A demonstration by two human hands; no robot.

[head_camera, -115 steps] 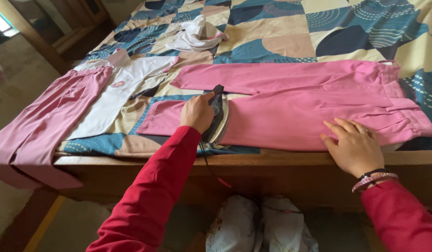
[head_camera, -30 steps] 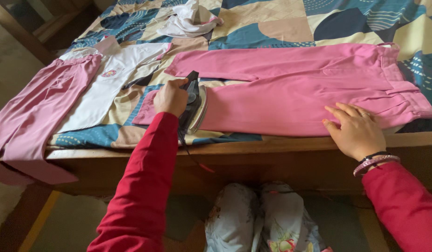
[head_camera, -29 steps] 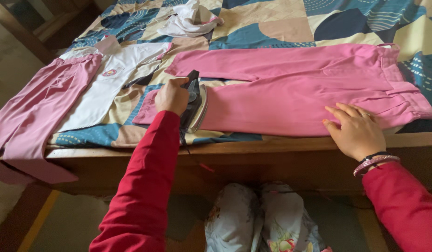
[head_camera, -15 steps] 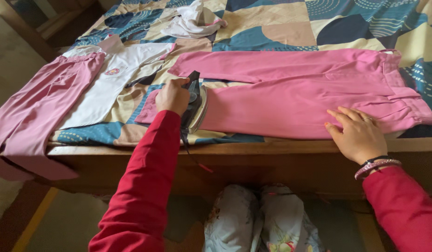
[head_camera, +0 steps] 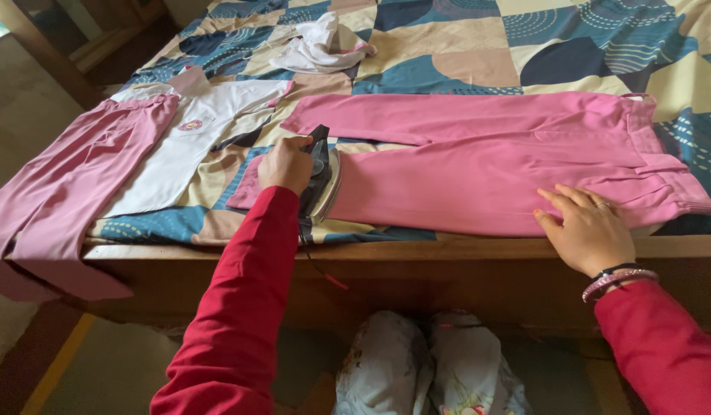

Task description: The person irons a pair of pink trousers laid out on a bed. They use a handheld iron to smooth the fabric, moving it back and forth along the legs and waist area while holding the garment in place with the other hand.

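We've got our left hand [head_camera: 285, 164] closed round the iron [head_camera: 322, 184] on the pink trousers [head_camera: 478, 165] mid-frame w/ our right hand [head_camera: 588, 229] open, flat on them lower right.

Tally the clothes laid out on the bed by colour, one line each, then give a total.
Pink: 2, the pink trousers being ironed and the folded pink garment at the left edge.
White: 2, the flat white shirt and the crumpled white cloth further back.
Total: 4.
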